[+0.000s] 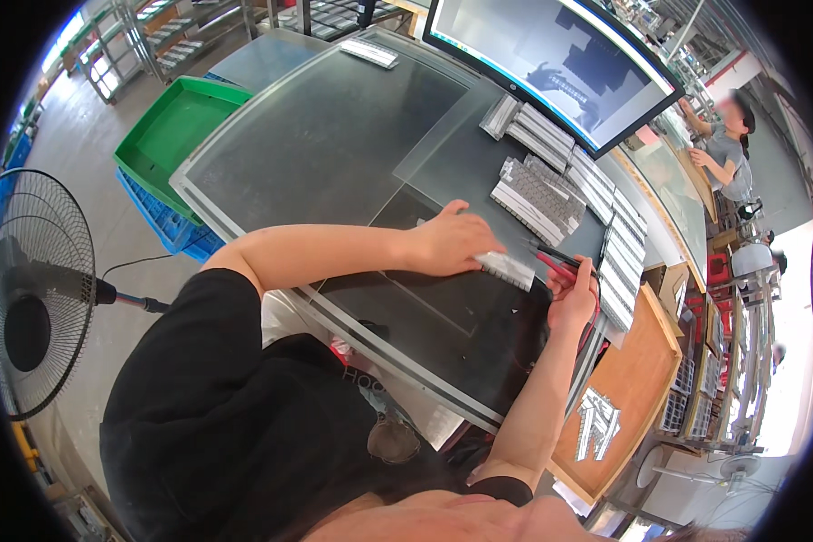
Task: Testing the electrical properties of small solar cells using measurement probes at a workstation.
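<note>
My left hand reaches across the dark table, its fingers closed on the near end of a short silver-white strip with a ridged edge. Close to the strip's right end, my right hand grips a pair of red and black test probes. The probes' thin tips point left, toward the strip; whether they touch it I cannot tell. From the right hand a red and black lead runs down beside the forearm. Behind the hands lies a stack of similar grey-white strips.
More strips line the table's right side, below a monitor. A wooden tray holding loose strips stands at right. At left are a green bin on a blue crate and a fan. Another person works far right.
</note>
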{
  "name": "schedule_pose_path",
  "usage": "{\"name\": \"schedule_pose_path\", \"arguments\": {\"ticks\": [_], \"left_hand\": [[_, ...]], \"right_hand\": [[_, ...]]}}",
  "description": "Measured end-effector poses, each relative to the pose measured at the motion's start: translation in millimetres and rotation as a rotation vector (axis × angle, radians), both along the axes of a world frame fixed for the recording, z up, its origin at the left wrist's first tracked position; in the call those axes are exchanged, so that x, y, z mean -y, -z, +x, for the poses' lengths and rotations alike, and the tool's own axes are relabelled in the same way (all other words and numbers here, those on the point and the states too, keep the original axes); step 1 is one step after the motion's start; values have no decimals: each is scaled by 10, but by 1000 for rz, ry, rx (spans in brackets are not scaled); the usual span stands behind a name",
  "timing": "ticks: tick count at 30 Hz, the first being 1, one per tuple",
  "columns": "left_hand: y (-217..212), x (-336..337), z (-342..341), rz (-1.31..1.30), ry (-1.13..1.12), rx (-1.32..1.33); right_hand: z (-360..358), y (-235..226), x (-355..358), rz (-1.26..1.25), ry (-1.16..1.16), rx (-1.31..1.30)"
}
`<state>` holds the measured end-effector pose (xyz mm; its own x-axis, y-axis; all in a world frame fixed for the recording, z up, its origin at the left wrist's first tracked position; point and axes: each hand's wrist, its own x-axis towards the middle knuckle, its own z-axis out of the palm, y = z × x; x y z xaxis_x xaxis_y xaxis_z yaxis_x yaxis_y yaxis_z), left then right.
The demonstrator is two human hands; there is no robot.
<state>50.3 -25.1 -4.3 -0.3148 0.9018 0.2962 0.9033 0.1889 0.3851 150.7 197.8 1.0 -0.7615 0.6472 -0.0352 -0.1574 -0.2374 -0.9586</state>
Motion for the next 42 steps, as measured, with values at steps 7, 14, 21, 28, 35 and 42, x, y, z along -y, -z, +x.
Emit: {"name": "schedule_pose_path", "arguments": {"ticks": [7, 14, 21, 28, 35, 42], "left_hand": [[-22, 137, 256, -70, 172, 48], [41, 159, 292, -53, 185, -134], [-261, -66, 18, -213, 123, -4], [75, -412, -614, 148, -203, -402], [128, -263, -487, 128, -133, -292], [124, -146, -350, 217, -127, -219]], "right_hand": [[22, -25, -27, -13, 38, -17], [-19, -33, -87, -21, 55, -14], [0, 3, -102, -10, 50, -14], [3, -12, -48, -18, 85, -13], [-20, -16, -50, 4, 87, -7], [-14, -12, -21, 51, 30, 17]]}}
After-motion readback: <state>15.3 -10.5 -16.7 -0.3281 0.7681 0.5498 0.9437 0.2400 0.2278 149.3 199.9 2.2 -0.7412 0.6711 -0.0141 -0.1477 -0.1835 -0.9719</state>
